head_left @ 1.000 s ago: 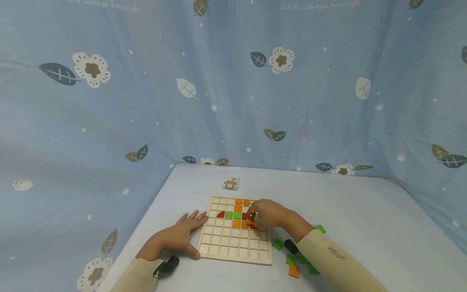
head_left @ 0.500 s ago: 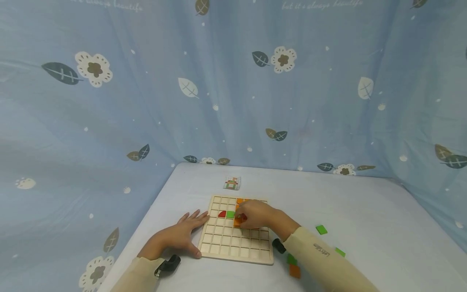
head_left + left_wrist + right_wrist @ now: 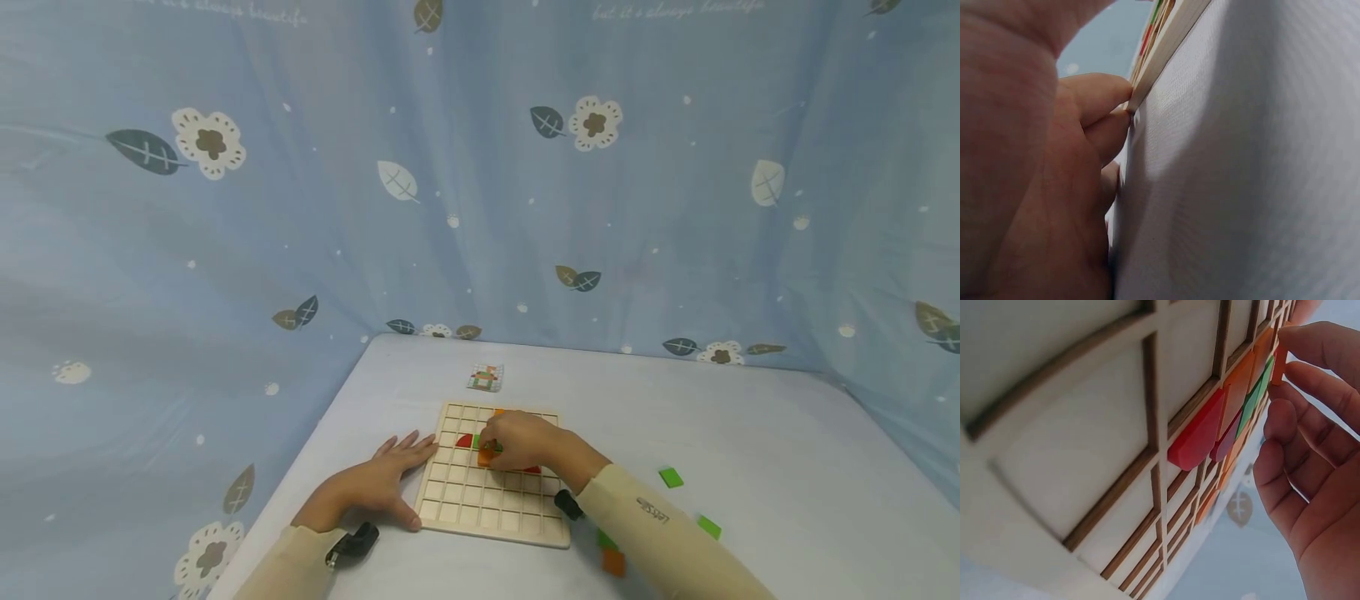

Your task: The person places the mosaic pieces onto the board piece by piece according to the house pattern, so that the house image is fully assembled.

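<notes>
White table (image 3: pixel 637 400), blue curtain (image 3: pixel 480 208); green tiles (image 3: pixel 671 477) lower right. Left hand (image 3: pixel 375 485) spread against board (image 3: pixel 491 518); right hand (image 3: pixel 519 440), pinching orange tile (image 3: pixel 1280 359), blocks mid-board.

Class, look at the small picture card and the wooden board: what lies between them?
Nothing but bare white tabletop; the head view shows this strip between the card and board.

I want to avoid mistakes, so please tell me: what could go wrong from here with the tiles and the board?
The right hand pinches an orange tile near a green tile in the board and may nudge that one loose. The right sleeve is close to loose tiles and could sweep them aside. The left hand touches the board's edge, so a push might shift it.
</notes>
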Tool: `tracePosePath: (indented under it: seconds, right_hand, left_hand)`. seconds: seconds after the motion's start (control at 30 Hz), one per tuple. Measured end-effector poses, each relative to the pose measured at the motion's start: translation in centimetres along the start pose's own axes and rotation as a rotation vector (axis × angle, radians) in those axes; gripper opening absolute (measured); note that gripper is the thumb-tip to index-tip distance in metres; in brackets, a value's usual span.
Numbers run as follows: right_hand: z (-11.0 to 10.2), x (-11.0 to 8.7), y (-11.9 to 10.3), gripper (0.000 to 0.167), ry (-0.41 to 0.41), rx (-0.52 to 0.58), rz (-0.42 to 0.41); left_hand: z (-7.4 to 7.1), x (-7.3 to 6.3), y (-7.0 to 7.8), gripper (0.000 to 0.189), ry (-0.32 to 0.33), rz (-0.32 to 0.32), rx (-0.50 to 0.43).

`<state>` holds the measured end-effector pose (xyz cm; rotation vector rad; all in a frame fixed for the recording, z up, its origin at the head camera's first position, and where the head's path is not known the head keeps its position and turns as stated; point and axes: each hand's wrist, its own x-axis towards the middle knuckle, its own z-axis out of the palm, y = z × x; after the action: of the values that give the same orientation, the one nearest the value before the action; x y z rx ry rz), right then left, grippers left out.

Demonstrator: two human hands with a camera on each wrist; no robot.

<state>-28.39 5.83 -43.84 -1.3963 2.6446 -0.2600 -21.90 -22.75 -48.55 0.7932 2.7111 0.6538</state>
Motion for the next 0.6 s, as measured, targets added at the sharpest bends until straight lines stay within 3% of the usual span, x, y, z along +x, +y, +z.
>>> tracePosePath:
  seconds: [0.6]
  right_hand:
    - [0.6, 1.4, 0.1, 0.023, 0.001, -0.003, -0.02]
  left_hand:
    - [0.1, -0.1, -0.1, 0.124, 0.005, 0.011, 0.01]
